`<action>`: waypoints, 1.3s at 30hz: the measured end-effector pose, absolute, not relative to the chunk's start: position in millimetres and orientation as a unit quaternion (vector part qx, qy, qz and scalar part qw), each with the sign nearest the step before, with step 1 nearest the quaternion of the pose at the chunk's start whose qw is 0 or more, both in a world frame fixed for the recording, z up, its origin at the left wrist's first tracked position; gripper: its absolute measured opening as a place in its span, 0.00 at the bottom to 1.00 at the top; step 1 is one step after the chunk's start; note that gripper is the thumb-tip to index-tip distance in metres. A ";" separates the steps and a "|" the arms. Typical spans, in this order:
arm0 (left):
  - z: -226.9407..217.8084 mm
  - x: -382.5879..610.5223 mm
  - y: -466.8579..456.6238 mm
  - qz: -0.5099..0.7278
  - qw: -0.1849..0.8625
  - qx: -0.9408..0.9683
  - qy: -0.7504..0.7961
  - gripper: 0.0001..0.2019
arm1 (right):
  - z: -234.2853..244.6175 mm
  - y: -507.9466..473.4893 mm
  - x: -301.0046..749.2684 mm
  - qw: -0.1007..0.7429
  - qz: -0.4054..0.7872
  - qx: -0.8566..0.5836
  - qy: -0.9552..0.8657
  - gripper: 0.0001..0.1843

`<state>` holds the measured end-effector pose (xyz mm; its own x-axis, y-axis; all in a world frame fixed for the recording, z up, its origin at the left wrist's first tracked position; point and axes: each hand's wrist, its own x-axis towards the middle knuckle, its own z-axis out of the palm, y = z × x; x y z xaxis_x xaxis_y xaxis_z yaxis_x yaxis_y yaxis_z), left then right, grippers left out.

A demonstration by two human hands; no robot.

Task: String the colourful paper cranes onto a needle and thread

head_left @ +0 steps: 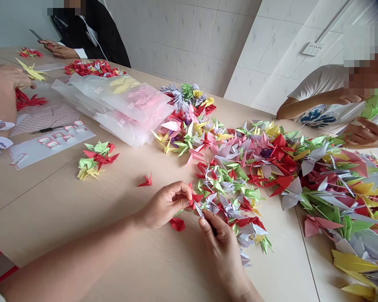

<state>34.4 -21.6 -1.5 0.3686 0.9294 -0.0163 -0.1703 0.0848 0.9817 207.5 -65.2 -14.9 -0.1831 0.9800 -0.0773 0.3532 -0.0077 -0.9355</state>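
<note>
A small red paper crane (195, 200) is pinched between the thumb and fingers of my left hand (168, 204). My right hand (222, 245) grips a slim pointed tool (199, 209) with a silvery tip and a dark handle, which my palm mostly hides. The tip meets the crane's folded paper. On the table just below my left fingers lies a folded red paper piece (177, 224). Another small red crane (145, 180) sits apart, beyond my left wrist. Close by my hands spreads a cluster of small folded cranes (228, 184) in green, red, white and yellow.
A large heap of paper cranes (321, 184) covers the right side. Clear plastic bags (122, 109) lie at the back left, near a white sheet (55, 147) and small cranes (96, 159). Other people's hands (369, 132) work at right, far left (61, 51) and near left (9, 79).
</note>
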 end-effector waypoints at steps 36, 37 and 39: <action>4.4 33.1 -21.8 0.416 0.650 0.500 0.394 0.05 | -16.8 -67.1 207.3 0.395 0.510 -0.544 -0.537 0.15; 4.9 33.0 -22.0 0.415 0.648 0.502 0.395 0.05 | -16.8 -67.2 207.2 0.394 0.513 -0.545 -0.533 0.15; 5.7 33.0 -22.4 0.413 0.648 0.505 0.393 0.05 | -16.8 -67.5 207.2 0.390 0.519 -0.546 -0.529 0.16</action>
